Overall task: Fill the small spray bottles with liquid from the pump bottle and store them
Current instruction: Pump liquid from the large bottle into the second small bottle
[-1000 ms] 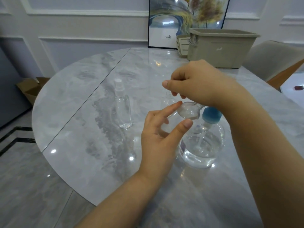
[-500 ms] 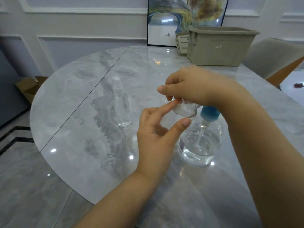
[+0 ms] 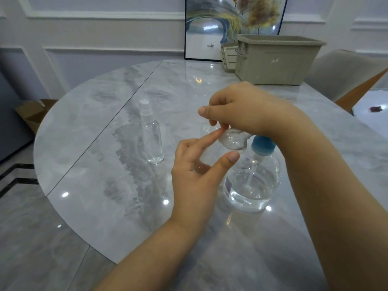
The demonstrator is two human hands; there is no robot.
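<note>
My right hand [image 3: 247, 110] curls its fingers round the top of a small clear spray bottle [image 3: 233, 140], which lies tilted in the air between my hands. My left hand [image 3: 195, 175] pinches the bottle's body between forefinger and thumb. The bottle's cap is hidden under my right fingers. Just behind and below stands the pump bottle [image 3: 252, 181] with a blue collar, part full of clear liquid; my right wrist hides its pump head. A second small spray bottle [image 3: 151, 133] with a white cap stands upright on the marble table [image 3: 94, 143], to the left of my hands.
A beige storage bin [image 3: 277, 59] stands at the table's far right, with a small slotted basket [image 3: 227, 57] at its left side. A framed picture [image 3: 210, 28] leans on the wall behind. A chair [image 3: 344, 74] is at the right, a cardboard box [image 3: 33, 112] on the floor at left.
Both hands keep hold of the small bottle in nearly the same spot. My right fingers have shifted a little on its top, and the bottle sits slightly lower.
</note>
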